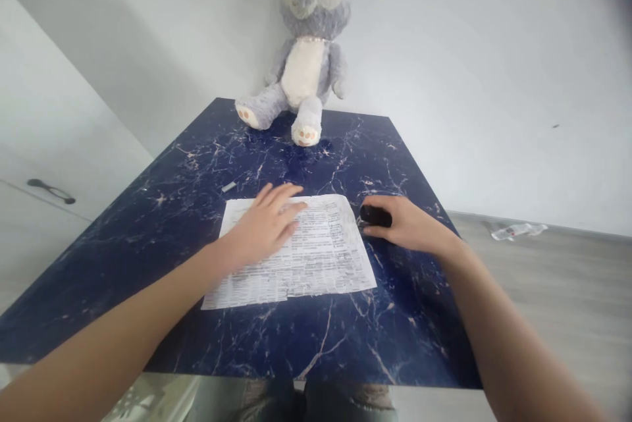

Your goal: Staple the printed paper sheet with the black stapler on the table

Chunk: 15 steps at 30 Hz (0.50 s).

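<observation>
Printed sheets of paper (326, 257) lie on the dark blue marbled table, their lower edges not quite lined up. My left hand (264, 228) rests flat on the sheets with its fingers spread. At the right edge of the paper, my right hand (407, 224) is closed around a small black stapler (375, 216), thumb on the near side and fingers on the far side. The stapler's front end points left, close to the paper; whether it touches the sheets I cannot tell. A small grey strip, which looks like staples (229, 187), lies beyond the paper's upper left corner.
A grey and white plush toy (303, 73) sits at the far edge of the table (276, 343), against the wall. On the left stands a white cabinet with a dark handle (51, 191). A clear plastic wrapper (518, 231) lies on the floor at right.
</observation>
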### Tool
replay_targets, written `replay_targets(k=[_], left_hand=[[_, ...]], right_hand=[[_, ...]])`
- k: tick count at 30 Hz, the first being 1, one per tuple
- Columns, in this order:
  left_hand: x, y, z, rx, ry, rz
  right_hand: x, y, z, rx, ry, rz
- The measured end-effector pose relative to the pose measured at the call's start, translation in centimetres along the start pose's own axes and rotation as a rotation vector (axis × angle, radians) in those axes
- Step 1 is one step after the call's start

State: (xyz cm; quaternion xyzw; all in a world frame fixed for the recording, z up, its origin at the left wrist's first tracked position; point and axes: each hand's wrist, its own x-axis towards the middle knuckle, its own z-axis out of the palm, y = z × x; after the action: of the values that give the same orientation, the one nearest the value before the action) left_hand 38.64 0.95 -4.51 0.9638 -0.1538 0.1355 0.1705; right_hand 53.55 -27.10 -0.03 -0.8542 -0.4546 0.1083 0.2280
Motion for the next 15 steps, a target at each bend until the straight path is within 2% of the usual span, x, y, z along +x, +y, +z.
replay_targets(k=[3,5,10,15], left_hand=[[-0.2,1.7,0.8,-0.113,-0.127,0.132],[-0.4,2.0,1.3,-0.180,-0.162,0.153],[-0.7,1.3,2.0,-0.222,-0.114,0.067],[-0.9,1.4,2.3,-0.213,-0.103,0.075]], right_hand=[[-0.3,-0.9,-0.1,0.040,-0.073,-0.010],[-0.6,-1.2,-0.3,0.033,-0.069,0.023],[-0.9,-0.9,-0.9,-0.035,0.000,0.095],[-0.9,-1.5,-0.4,-0.005,-0.088,0.064]])
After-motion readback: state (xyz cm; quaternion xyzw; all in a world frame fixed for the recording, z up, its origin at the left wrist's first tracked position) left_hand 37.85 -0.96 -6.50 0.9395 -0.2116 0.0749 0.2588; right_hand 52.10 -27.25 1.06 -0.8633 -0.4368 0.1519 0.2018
